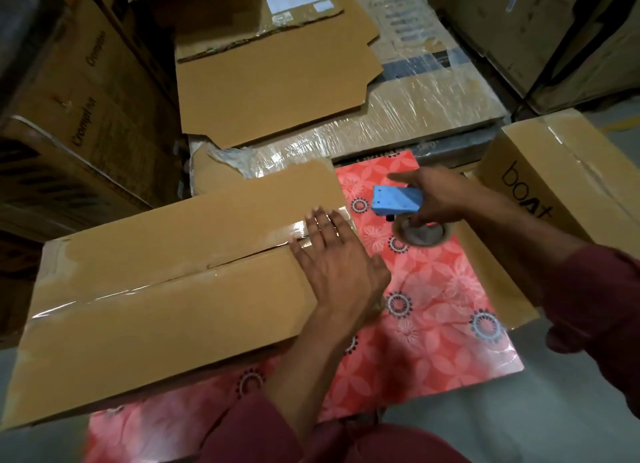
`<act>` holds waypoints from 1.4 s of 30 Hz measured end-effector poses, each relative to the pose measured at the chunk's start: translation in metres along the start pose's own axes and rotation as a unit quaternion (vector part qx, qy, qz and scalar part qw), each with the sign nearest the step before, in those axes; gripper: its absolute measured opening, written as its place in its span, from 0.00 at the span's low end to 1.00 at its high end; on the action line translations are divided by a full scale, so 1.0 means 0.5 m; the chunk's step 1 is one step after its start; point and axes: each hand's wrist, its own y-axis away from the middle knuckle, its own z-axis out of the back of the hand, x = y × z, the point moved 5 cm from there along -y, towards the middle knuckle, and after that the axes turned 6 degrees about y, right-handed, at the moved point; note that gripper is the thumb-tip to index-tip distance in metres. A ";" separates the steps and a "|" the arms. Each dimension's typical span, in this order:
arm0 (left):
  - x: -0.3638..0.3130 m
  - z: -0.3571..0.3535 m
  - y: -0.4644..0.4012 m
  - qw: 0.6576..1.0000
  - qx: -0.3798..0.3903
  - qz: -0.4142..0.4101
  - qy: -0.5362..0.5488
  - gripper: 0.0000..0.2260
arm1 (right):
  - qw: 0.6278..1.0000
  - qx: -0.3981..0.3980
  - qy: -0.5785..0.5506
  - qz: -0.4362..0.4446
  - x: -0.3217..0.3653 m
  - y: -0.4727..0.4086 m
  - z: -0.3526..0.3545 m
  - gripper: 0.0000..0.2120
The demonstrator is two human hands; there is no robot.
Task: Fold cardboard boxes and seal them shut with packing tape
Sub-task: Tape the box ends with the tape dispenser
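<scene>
Brown box (166,289), blue tape dispenser (396,199), red floral mat (433,289)

Matt brown corrugated cardboard for the box (166,275), smooth-faced, with glossy clear tape (298,229) glinting along its seam and a second shiny strip lower down. Blue matt plastic for the tape dispenser (396,199), with a greyish glossy tape roll (420,234) beneath it, over a pink flower-printed sheet (433,289) with a slick, faintly shiny finish. Behind, plain matt flat cardboard sheets (270,92) on a stack wrapped in crinkled, glossy stretch film (398,116); at right a matt printed carton (540,172) with a shiny tape line, and dull maroon cloth for the sleeves (595,289).
</scene>
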 end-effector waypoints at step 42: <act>0.328 0.177 0.155 0.552 0.187 0.211 0.785 0.20 | 0.969 -0.014 0.140 0.202 0.488 0.178 0.154 0.27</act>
